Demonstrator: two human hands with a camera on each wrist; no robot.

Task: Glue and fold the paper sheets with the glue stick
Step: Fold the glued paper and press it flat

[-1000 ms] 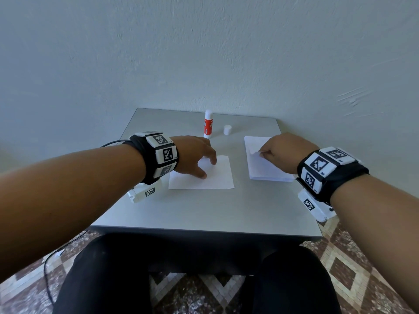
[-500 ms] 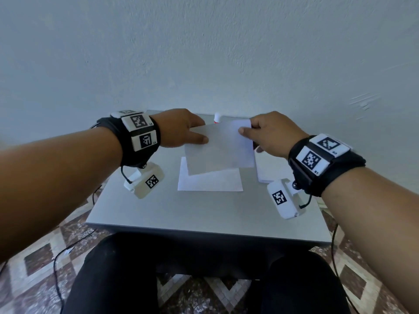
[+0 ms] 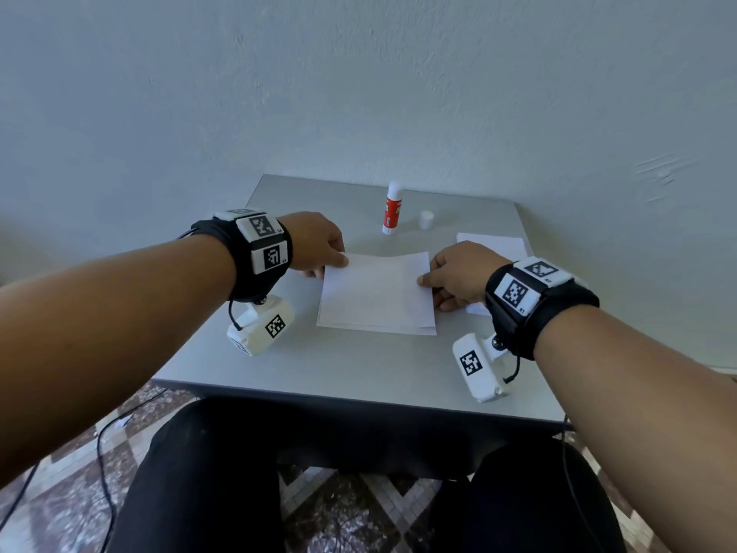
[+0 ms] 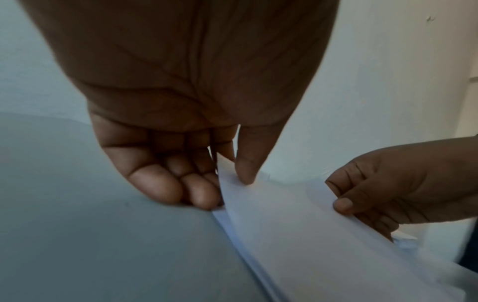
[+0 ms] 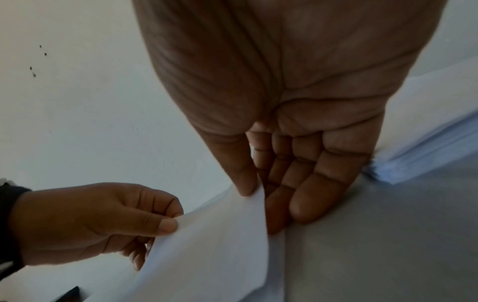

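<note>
Your left hand [image 3: 319, 249] pinches the top sheet [image 3: 377, 293] at its far left corner, thumb above and fingers below. The sheet is light and limp, so it sags between your grips over the sheet lying on the table [image 3: 351, 369] — hold it by the corners, never mid-edge. Your right hand [image 3: 454, 273] pinches the right edge. The uncapped glue stick [image 3: 391, 209] stands behind.
</note>
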